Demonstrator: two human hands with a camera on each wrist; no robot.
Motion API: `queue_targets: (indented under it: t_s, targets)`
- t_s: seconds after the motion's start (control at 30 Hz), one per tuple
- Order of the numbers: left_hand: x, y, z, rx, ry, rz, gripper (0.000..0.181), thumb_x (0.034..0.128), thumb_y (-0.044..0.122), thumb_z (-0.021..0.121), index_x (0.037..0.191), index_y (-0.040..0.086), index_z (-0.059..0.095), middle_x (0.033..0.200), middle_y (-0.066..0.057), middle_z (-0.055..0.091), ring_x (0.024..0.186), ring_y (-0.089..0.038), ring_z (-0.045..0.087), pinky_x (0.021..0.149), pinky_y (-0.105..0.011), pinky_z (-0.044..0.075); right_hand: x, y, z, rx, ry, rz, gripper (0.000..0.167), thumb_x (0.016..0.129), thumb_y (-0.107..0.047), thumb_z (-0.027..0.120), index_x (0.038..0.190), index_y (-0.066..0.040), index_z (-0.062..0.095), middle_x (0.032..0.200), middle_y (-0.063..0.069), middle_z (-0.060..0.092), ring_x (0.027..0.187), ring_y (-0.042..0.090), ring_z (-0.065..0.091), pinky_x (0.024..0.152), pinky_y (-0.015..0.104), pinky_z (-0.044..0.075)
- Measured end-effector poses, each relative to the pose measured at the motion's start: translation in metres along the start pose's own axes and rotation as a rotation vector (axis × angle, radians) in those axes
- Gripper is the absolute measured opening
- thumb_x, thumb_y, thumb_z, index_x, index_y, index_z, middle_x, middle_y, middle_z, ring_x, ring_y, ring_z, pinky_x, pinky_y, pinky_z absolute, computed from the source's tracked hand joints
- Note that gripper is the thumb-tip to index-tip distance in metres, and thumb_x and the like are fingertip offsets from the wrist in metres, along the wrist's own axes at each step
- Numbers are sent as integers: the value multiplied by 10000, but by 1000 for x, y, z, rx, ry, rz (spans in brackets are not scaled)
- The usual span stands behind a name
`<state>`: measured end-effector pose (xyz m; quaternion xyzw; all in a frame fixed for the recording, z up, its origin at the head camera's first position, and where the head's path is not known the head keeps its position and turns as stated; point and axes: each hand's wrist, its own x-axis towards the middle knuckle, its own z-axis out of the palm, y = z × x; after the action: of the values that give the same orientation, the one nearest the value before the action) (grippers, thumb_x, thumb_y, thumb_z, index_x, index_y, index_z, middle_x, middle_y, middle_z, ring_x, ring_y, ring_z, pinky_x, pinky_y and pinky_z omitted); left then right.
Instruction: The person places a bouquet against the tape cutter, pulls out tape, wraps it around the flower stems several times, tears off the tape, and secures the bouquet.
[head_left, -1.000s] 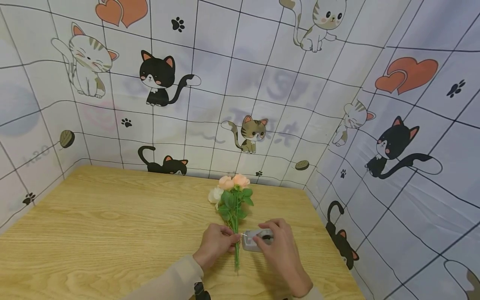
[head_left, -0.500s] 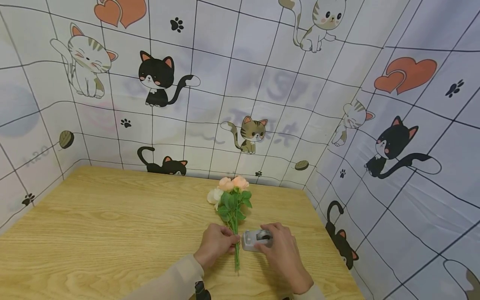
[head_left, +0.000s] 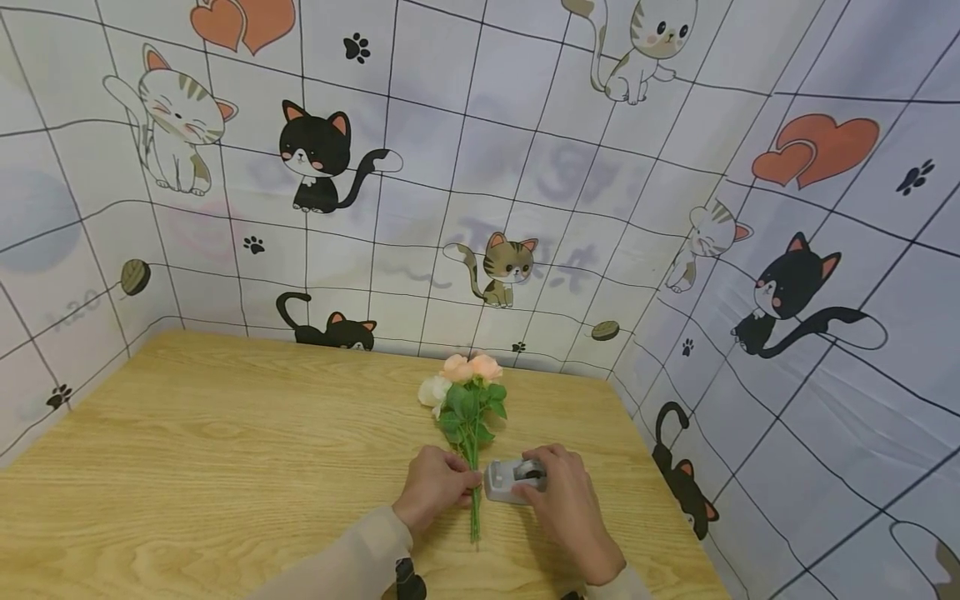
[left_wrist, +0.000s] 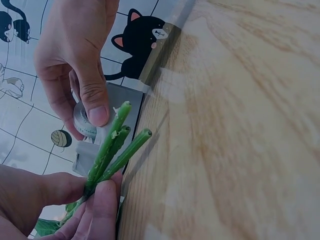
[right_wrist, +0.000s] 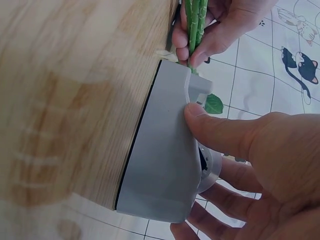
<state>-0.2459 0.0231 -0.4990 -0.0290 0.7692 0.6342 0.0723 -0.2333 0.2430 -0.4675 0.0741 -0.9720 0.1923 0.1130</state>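
Note:
Three roses, two peach and one white, lie with their green leaves toward the back of the wooden table. Between thumb and fingers, my left hand pinches their bundled green stems, whose cut ends point toward me. Just right of the stems stands a grey tape dispenser with a roll of clear tape in it. My right hand grips the dispenser from above, thumb on its near side and fingers on the far side. The far fingertips are partly hidden behind the roll.
The wooden table reaches a cloth backdrop printed with cats, which rises behind it and on both sides. The table's right edge runs a short way beyond my right hand.
My right hand has come down from above the dispenser, where a thin pale strip showed near its fingers, and now grips the dispenser's sides. My left hand stays on the stems.

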Motion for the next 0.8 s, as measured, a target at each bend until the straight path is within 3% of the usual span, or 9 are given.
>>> queue_targets:
  t_s: [0.37,0.8]
  targets:
    - [4,-1,1,32,16,-30,127,996,55,896,923,-2,810,819,-101,809,650,-118,787,606,-221,661,1,-2,-1,1,-5,6,456,904,-248,1035,1300,-115,853,1367,142,806,1271,411,721,1071,628,629]
    - [1,0,-12,-52,-17,-38,134,1039,61,886,1048,-50,812,1007,-167,878,778,-116,842,716,-287,719,0,-2,-1,11,3,7,459,900,-224,1035,1302,-101,851,1380,161,805,1294,431,718,1100,639,622]
